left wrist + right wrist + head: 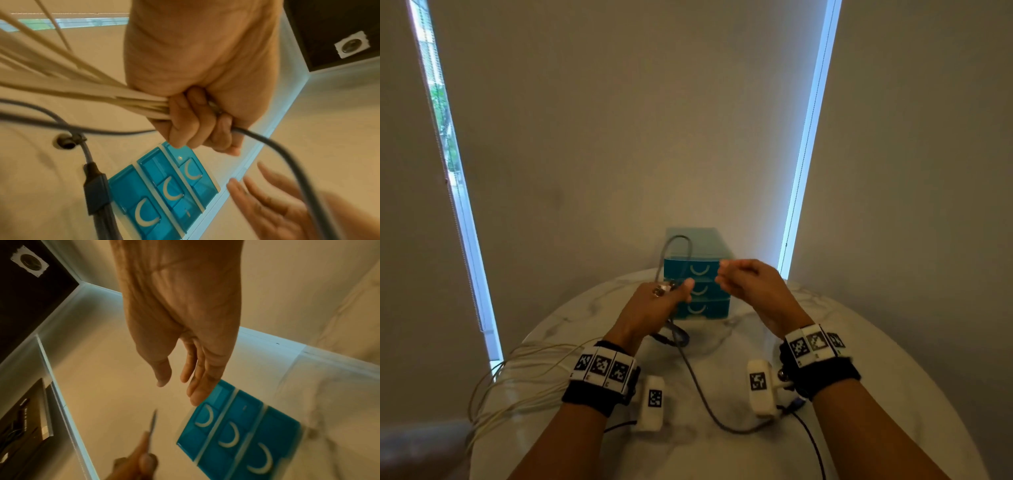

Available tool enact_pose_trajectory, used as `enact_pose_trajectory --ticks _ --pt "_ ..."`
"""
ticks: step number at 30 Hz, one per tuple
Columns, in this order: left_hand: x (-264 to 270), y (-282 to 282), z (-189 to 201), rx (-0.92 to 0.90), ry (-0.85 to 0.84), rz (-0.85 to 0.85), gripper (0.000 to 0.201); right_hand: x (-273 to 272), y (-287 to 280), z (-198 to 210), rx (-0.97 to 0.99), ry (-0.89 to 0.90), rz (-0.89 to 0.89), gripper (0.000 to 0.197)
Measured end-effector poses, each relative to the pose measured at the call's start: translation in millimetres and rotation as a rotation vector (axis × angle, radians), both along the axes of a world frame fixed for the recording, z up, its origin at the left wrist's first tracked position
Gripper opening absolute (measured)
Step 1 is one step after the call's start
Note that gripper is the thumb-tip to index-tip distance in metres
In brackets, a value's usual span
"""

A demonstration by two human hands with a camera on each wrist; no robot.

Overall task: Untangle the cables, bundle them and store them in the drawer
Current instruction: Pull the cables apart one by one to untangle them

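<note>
My left hand (671, 294) is raised in front of the blue drawer unit (697, 274) and grips a bunch of white cable loops (86, 91) together with a grey cable (700, 387). The white loops (517, 377) hang off the table's left edge. One grey loop (677, 253) arches above the fist, and a dark plug (96, 186) dangles below it. The grey cable trails toward me across the table. My right hand (726, 274) hovers just right of the left, fingers straight and relaxed (197, 386), holding nothing. All three drawers (236, 434) are closed.
The round white marble table (722, 455) stands against a beige wall with bright window strips on both sides. A thin black wire (811, 442) runs from my right wrist device toward the near edge. The drawer unit sits at the table's far edge.
</note>
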State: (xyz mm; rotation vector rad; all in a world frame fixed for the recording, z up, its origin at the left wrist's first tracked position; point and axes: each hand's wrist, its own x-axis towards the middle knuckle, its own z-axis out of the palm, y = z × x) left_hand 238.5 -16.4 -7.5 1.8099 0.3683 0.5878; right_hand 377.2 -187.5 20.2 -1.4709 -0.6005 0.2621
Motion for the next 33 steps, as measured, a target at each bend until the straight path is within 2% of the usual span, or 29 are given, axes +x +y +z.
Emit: enact_pose_trajectory --ticks 4,7,10,16,20,23,28,30,31,33 --pt "3 9 -2 -0.182 -0.149 0.156 0.051 6 -22 -44 -0.298 -0.182 -0.140 0.025" --pt "7 11 -5 -0.228 -0.225 0.242 0.052 17 -38 -68 -0.499 -0.164 -0.192 0.022" --pt "9 15 -7 -0.298 -0.278 0.295 0.053 17 -54 -67 -0.605 -0.110 -0.168 0.026" --pt "8 23 -8 -0.355 -0.320 0.365 0.052 0 -69 -50 -0.848 -0.095 0.028 0.041" --pt "10 23 -7 -0.394 -0.328 0.398 0.052 -11 -71 -49 -0.733 0.058 0.307 0.042" --pt "10 23 -8 -0.414 -0.346 0.417 0.051 -24 -60 -53 -0.790 0.140 0.547 0.046" --pt "10 23 -6 -0.447 -0.362 0.435 0.047 -27 -46 -61 -0.748 0.273 0.686 0.046" --pt "9 23 -6 -0.459 -0.365 0.440 0.045 -21 -47 -62 -0.657 0.310 0.595 0.039" --pt "9 23 -6 -0.462 -0.365 0.436 0.044 -15 -48 -66 -0.591 0.287 0.485 0.034" --pt "9 21 -7 -0.438 -0.338 0.405 0.041 0 -48 -77 -0.440 0.114 0.116 0.022"
